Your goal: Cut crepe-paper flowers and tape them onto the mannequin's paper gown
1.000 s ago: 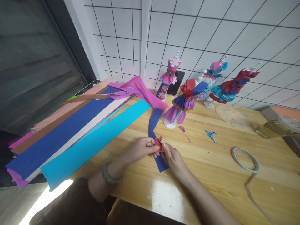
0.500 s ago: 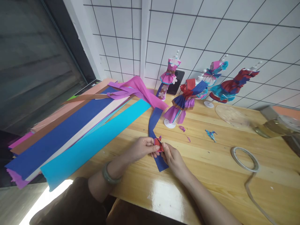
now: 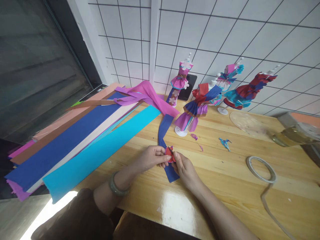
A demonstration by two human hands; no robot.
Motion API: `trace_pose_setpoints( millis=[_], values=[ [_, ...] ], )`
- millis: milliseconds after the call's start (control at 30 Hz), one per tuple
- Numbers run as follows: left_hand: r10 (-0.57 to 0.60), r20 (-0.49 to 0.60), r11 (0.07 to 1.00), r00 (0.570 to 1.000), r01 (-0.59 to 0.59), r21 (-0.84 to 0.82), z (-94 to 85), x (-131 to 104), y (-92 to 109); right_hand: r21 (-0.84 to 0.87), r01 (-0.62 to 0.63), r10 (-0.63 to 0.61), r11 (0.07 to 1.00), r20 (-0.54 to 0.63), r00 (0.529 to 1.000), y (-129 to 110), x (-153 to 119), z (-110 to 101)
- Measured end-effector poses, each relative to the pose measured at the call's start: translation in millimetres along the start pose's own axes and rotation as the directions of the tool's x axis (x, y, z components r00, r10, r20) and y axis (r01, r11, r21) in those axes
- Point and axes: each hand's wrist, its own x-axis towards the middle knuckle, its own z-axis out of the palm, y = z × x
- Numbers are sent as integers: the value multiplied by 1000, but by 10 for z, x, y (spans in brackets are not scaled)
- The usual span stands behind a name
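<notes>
Vivid red right here on the small paper piece point(image 3: 167, 151), deep blue on the narrow crepe strip point(image 3: 163, 131)! Brilliant turquoise across the wide crepe sheet point(image 3: 105, 151), hot pink on the loose streamer point(image 3: 147, 90). And look: red, blue, brown and purple on the front paper dress point(image 3: 193, 109), pale flowers over pink and brown on the leftmost dress point(image 3: 178, 80), black grid on white wall point(image 3: 170, 30), greyish green on the bangle point(image 3: 112, 187).

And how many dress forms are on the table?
4: pink one by the phone, red-blue one in front, pink-teal one behind it, red-teal one furthest right.
</notes>
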Motion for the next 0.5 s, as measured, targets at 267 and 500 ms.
trace_pose_setpoints(
  millis=[267,500],
  values=[
    [-24,-5,1000,1000,24,-6,-3,4,56,-10,31,-31,999,11,999,-5,10,6],
    [-37,-5,999,999,37,12,5,3,46,23,7,-8,1000,14,1000,-12,-8,6]
  ],
)
